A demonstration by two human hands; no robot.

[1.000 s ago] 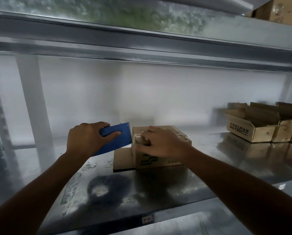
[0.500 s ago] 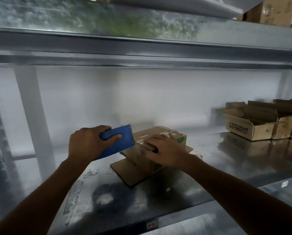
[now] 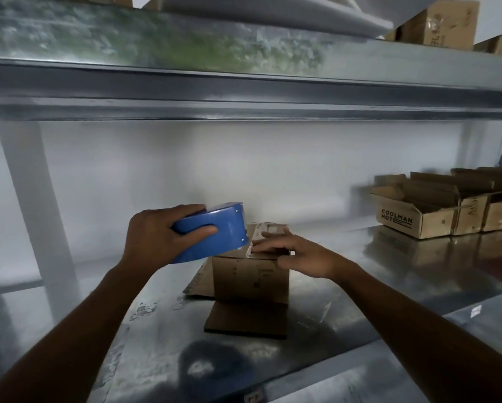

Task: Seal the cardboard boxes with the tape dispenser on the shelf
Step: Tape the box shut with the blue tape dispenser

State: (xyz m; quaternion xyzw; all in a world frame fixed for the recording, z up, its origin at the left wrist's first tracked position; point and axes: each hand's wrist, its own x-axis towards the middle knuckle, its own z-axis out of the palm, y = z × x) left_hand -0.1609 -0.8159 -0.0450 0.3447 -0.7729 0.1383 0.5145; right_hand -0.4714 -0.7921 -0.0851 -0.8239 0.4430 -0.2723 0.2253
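Scuffed, dull-shiny galvanised steel shelf (image 3: pixel 389 289) before a pale wall (image 3: pixel 244 170), open-flapped brown boxes (image 3: pixel 415 219) at far right. Mid-shelf, a small matte cardboard box (image 3: pixel 249 277) standing on a flat cardboard sheet (image 3: pixel 244 321). Fingers of the left hand (image 3: pixel 153 237) wrapped round a smooth, rounded blue tape dispenser (image 3: pixel 215 231) at the box's top left edge; right hand (image 3: pixel 302 257) flat, fingers straight, pressing the top flaps.
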